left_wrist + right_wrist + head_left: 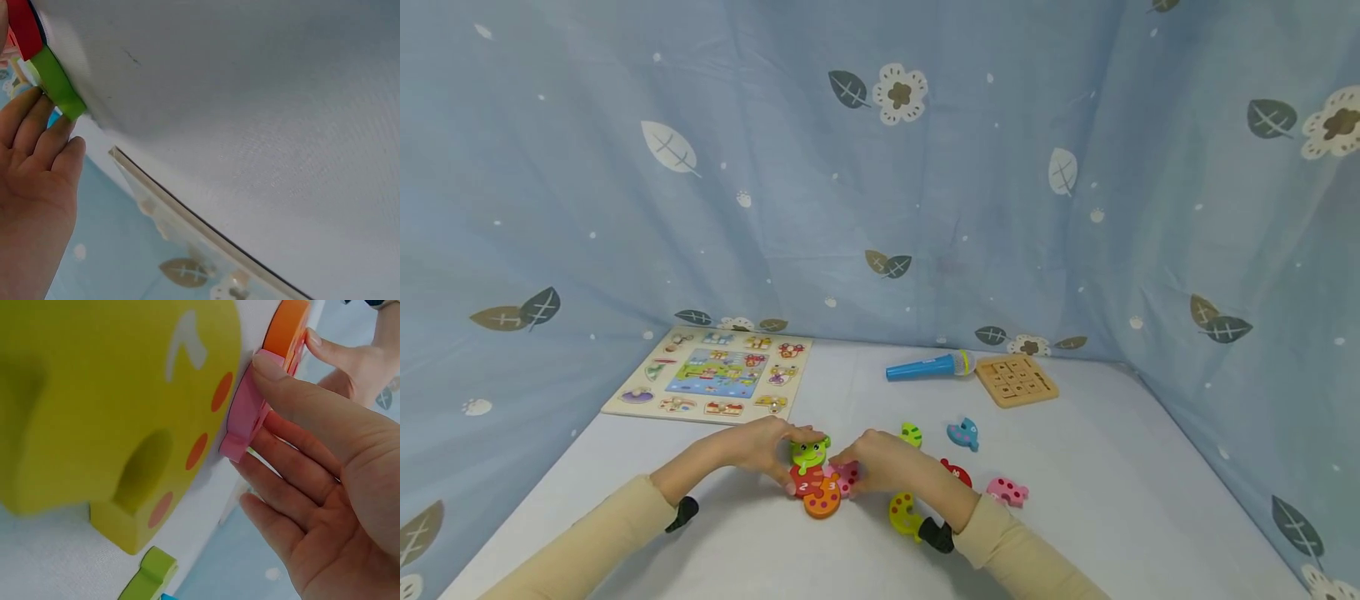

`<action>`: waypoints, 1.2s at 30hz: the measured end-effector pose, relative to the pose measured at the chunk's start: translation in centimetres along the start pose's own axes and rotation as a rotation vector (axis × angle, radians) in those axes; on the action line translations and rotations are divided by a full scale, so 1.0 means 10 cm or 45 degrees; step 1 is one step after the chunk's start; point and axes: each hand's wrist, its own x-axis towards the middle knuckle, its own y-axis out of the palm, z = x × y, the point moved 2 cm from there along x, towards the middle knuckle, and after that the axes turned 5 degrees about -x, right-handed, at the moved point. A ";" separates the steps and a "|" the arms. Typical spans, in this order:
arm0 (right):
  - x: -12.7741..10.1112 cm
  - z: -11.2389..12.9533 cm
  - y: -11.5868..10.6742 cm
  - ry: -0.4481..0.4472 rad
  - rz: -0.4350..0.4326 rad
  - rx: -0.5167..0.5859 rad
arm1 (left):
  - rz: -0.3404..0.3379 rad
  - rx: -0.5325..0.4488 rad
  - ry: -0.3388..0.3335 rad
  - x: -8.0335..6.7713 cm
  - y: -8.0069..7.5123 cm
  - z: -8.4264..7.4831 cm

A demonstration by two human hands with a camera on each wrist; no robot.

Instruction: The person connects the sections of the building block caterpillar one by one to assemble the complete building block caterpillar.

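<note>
1. Pink puzzle piece [245, 419] lies on the white counter [775, 542], touched by straight fingers of the right hand [880, 465]; no curled grip.
2. Left hand [760, 446], fingers straight, presses the green frog-head piece [809, 452] from the left.
3. Btwn both hands: red piece [802, 482] & orange piece [823, 498], joined.
4. Yellow piece [904, 514] just beside right wrist; puzzle board [715, 373] well apart, far left.
</note>
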 end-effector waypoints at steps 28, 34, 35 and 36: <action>-0.16 -0.04 -0.06 0.042 -0.005 0.105 | -0.151 -0.028 0.058 -0.12 0.12 -0.22; -0.30 -0.11 -0.06 0.079 -0.062 0.229 | -0.172 -0.029 0.043 -0.12 0.16 -0.22; -0.33 -0.13 -0.06 0.091 -0.071 0.251 | -0.170 -0.031 0.040 -0.12 0.17 -0.22; -0.35 -0.15 -0.05 0.102 -0.080 0.273 | -0.170 -0.026 0.036 -0.12 0.19 -0.22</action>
